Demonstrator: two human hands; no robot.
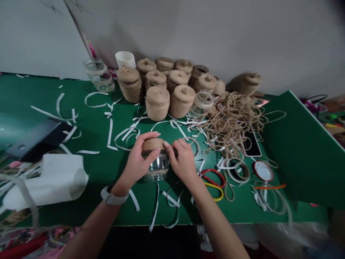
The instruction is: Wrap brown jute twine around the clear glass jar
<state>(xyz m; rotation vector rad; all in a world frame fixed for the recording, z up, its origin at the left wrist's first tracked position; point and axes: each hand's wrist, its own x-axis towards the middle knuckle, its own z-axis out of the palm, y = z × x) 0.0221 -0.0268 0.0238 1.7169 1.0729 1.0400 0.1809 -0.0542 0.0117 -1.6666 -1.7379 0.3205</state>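
Note:
A glass jar (157,166) stands upside down on the green table, its threaded mouth toward me and its upper part wrapped in brown twine. My left hand (141,154) is wrapped round the jar's left side, thumb across the front. At the jar's right edge, my right hand (182,158) has its thumb on the twine wrap and its fingers curled in. Whatever is pinched in those fingers is too small to make out. Scissors (215,182) with red and yellow handles lie just right of my right forearm.
Several twine-covered jars (157,104) stand along the wall. Beside them lies a heap of loose twine (231,115) partly over a phone (252,142). Tape rolls (238,172), paper strips (110,133), a clear jar (99,77) and a white roll (61,180) surround the work spot.

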